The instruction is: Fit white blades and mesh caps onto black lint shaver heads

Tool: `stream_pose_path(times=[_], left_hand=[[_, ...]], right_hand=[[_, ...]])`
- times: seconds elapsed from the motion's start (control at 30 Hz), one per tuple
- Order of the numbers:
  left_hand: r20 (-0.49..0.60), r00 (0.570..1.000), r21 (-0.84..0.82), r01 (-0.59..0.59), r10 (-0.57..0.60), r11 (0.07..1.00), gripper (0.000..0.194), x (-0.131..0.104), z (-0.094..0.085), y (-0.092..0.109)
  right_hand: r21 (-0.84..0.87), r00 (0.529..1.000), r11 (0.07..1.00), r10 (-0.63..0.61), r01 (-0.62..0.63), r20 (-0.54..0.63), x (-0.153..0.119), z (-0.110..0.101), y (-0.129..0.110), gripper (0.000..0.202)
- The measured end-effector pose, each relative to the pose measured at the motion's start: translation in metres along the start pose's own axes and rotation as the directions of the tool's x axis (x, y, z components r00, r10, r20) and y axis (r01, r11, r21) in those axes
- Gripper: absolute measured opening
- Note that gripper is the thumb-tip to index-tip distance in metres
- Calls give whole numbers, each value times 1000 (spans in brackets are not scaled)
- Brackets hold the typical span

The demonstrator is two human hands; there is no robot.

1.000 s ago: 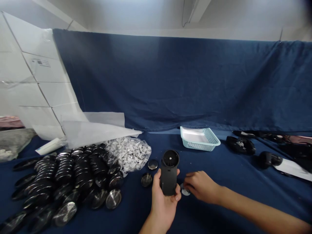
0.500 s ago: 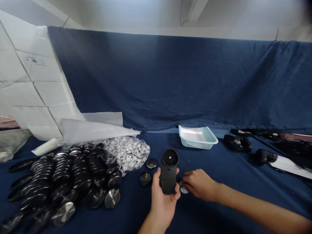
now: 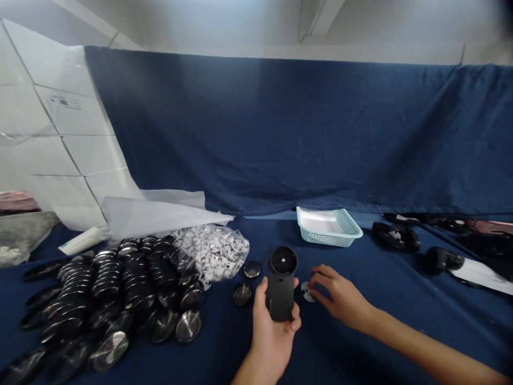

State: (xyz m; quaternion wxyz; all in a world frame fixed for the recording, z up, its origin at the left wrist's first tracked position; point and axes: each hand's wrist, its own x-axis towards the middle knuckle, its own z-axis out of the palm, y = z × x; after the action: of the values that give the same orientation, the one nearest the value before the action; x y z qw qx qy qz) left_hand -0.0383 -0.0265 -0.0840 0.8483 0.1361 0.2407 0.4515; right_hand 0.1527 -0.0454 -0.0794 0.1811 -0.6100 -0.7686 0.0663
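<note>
My left hand is wrapped round a dark grey device with a round black opening at its top, held upright near the bottom centre. To its right, my right hand has its thumb and fingers around the edge of a small pale disc that lies low over the blue cloth; whether it is lifted cannot be seen. Two round metal-and-black discs, one behind the other, lie left of the device.
Many black discs fill the left side. A clear bag of small white pieces lies beside them. A light blue basket stands at the back. Black items lie on the right, with white boxes stacked at left.
My right hand has moved slightly, and its fingers are more spread beside the pale disc, more of which shows. My left hand still holds the device. The whole view has shifted slightly.
</note>
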Motion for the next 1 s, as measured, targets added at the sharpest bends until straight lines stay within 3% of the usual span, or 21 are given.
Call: stream_pose_path(times=[0.23, 0.47, 0.6, 0.77, 1.0], left_hand=[[-14, 1000, 7, 3, -3, 1000, 40, -1, 1, -1], [-21, 1000, 27, 0, 1, 1000, 39, -2, 3, 0], [-17, 1000, 30, 2, -2, 1000, 37, -2, 4, 0], [-18, 1000, 35, 12, -11, 999, 38, 0, 3, -1], [-10, 1000, 48, 10, -10, 999, 37, 1, 0, -2]], right_hand=[[192, 998, 981, -26, 16, 51, -5, 8, 11, 12], [241, 998, 968, -59, 65, -31, -8, 10, 13, 49], [188, 997, 979, -75, 74, -2, -22, 10, 17, 43], [90, 993, 993, -81, 74, 81, -37, -6, 19, 45], [35, 991, 999, -27, 23, 132, -32, -19, 21, 23]])
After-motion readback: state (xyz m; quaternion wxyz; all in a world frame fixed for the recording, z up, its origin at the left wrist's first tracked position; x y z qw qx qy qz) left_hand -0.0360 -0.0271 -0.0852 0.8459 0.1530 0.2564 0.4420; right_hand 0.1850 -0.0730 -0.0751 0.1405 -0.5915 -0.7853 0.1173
